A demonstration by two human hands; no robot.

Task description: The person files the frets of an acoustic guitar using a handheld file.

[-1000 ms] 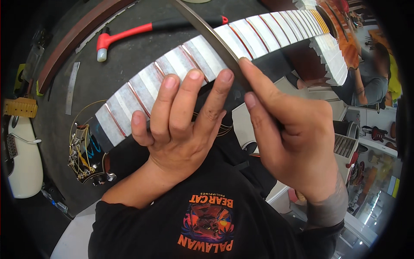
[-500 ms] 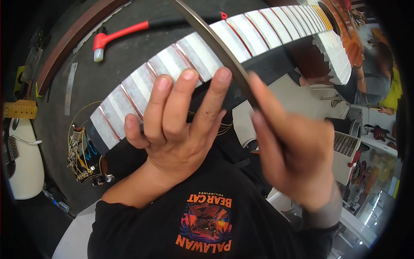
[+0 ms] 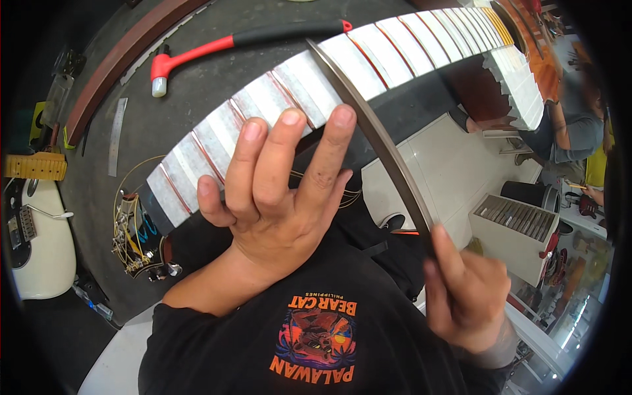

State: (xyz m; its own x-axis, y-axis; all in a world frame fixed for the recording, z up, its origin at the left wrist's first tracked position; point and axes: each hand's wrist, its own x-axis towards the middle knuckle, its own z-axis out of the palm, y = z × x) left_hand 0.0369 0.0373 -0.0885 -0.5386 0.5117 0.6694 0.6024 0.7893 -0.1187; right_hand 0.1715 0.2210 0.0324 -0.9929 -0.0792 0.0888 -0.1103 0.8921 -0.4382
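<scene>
Since a second ago the right hand (image 3: pixel 469 293) has drawn back down and away from the guitar neck (image 3: pixel 316 89), sliding toward the lower right, while the left hand (image 3: pixel 280 191) has stayed pressed on the neck.

Head view: the neck, its fretboard covered in pale tape strips with only the copper-coloured frets bare, runs diagonally across the dark workbench (image 3: pixel 131 118). The left hand lies flat on the neck's lower part, fingers spread and extended, pressing rather than gripping. A long thin metal file (image 3: pixel 378 141) crosses the neck at an angle just right of those fingers; its upper tip rests on the taped fretboard, and its lower end is pinched in the curled fingers of the right hand, well clear of the neck. The left hand hides part of the neck's near edge.

Above the neck lies a red-and-black hammer (image 3: pixel 230 43), with a metal ruler (image 3: pixel 117 135) to its lower left. Below the neck's lower end sits a tangle of coloured wiring (image 3: pixel 135 237). Far left of the neck rests a cream guitar body (image 3: pixel 39 243). Right of the neck, on the floor, stands a white box of tools (image 3: pixel 517 230).
</scene>
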